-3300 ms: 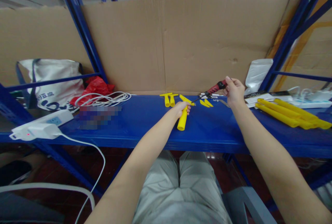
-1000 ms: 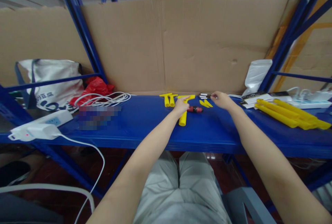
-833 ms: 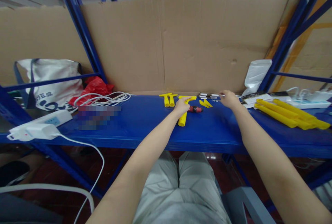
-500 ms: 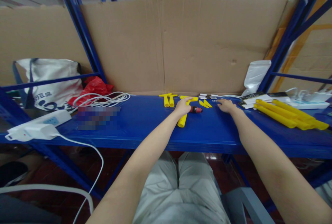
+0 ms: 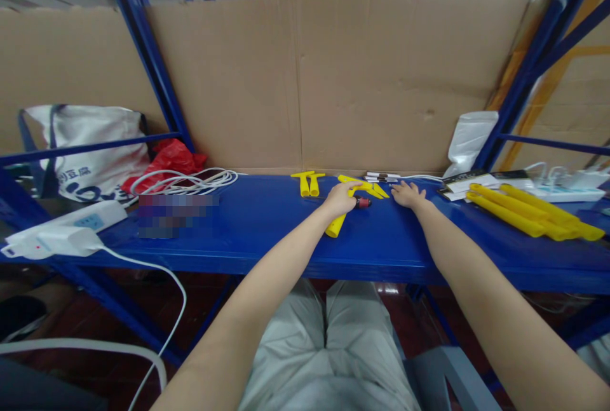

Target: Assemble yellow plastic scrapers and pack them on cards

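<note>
Shelf surface [image 5: 267, 233]: front edge bare from power strip [image 5: 61, 230] at left corner to centre. Open stretch between cable coil [image 5: 190, 180] and T-pieces [image 5: 307, 182]. Open gap between right hand [image 5: 407, 195] and long yellow tubes [image 5: 524, 214]. Back edge walled by cardboard [image 5: 381, 80]. Centre crowded with yellow tube [image 5: 335, 227], red-handled tool [image 5: 363, 202] and yellow strips [image 5: 376, 190]

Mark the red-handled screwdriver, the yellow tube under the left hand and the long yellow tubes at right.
red-handled screwdriver [image 5: 364, 202]: head view, red handle end.
yellow tube [image 5: 335, 227]: head view, near end.
long yellow tubes [image 5: 509, 214]: head view, middle of the front tube.
</note>
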{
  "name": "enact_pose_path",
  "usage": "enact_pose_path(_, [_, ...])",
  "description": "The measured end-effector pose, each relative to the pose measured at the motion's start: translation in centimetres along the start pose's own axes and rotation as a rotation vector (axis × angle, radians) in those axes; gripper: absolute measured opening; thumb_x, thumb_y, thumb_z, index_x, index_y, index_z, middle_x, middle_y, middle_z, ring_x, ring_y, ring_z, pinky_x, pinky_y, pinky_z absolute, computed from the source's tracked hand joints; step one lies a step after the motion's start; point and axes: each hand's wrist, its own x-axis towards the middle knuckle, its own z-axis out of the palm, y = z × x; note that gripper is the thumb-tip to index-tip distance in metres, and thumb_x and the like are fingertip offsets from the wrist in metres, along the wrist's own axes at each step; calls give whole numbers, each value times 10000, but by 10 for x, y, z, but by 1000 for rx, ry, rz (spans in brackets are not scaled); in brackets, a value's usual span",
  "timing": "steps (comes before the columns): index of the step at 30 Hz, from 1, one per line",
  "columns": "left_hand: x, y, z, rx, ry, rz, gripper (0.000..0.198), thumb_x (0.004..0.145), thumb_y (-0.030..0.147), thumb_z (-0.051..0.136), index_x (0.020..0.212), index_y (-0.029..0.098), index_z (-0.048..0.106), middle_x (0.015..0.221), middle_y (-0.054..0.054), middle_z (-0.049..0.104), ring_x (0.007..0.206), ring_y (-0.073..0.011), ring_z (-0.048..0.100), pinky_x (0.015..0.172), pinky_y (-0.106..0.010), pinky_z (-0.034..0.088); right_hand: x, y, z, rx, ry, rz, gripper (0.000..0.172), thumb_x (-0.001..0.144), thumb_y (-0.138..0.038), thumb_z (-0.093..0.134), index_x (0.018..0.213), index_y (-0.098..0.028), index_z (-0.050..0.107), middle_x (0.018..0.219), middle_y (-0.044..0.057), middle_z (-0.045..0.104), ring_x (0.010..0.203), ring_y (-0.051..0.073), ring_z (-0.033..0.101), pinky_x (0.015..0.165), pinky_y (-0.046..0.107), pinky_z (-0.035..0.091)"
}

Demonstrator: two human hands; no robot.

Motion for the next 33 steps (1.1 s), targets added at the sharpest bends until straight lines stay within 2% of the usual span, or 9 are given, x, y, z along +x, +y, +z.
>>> enact_pose_path(5, [-2,2,-1,7,-18,12,597,682,-39,509,1233,171,600,1237,-60,618,1103,-188,587,958,-288,438,-2,-2,-1,-50,59,-41,515,926,-320,218,1393,-243,422,1525,71,252,1407,311,149,1068,634,139])
enact_pose_path(10, [-2,2,-1,23,-8,5,586,686,-32,516,1224,181,609,1210,-58,635,1083,-193,596,965,-297,436,-3,-4,-5,-61,197,-103,368,842,-260,420,1121,-186,650,1324,140,505,1288,325,370,1031,582,288])
enact_pose_path(14, [-2,2,0,29,-12,12,574,694,-27,522,1225,175,608,1216,-62,630,1089,-190,592,964,-297,435,-1,-5,-8,-5,178,-56,287,777,-216,480,948,-168,706,1157,158,588,1189,338,465,924,497,434])
enact_pose_path(17, [-2,1,0,37,-16,21,570,700,-23,518,1229,170,604,1214,-65,631,1085,-184,594,966,-290,433,0,-3,-9,15,137,-65,226,738,-214,520,846,-190,717,1063,134,623,1144,330,499,898,463,457])
enact_pose_path(20, [-2,0,1,49,-11,35,559,700,-19,525,1218,171,613,1215,-66,632,1097,-187,588,967,-289,432,-1,-4,-12,29,164,-75,175,716,-220,555,787,-189,712,1037,131,639,1130,332,509,898,469,452])
enact_pose_path(22, [-2,0,1,55,-10,44,547,697,-18,535,1205,165,623,1207,-71,637,1107,-193,583,965,-290,434,-3,-5,-14,90,188,-96,157,723,-217,560,766,-174,704,991,124,659,1093,311,542,893,426,455])
enact_pose_path(26, [-3,0,1,69,-34,36,524,702,-7,554,1189,167,637,1170,-68,658,1098,-199,593,965,-295,436,-13,-15,-21,361,216,-240,145,749,-183,542,761,-143,681,868,80,687,916,216,619,839,306,462])
enact_pose_path(29, [-3,0,1,71,-37,21,502,708,-2,558,1167,178,653,1134,-56,676,1081,-193,607,969,-291,433,-26,-28,-24,550,210,-323,106,748,-195,561,735,-140,650,835,64,689,826,176,620,783,276,467])
enact_pose_path(33, [-1,-2,2,98,-37,15,516,699,-10,553,1161,195,656,1150,-45,669,1111,-189,592,989,-287,414,-41,-47,-24,694,175,-460,69,736,-203,576,708,-155,619,849,48,686,807,151,611,771,264,464])
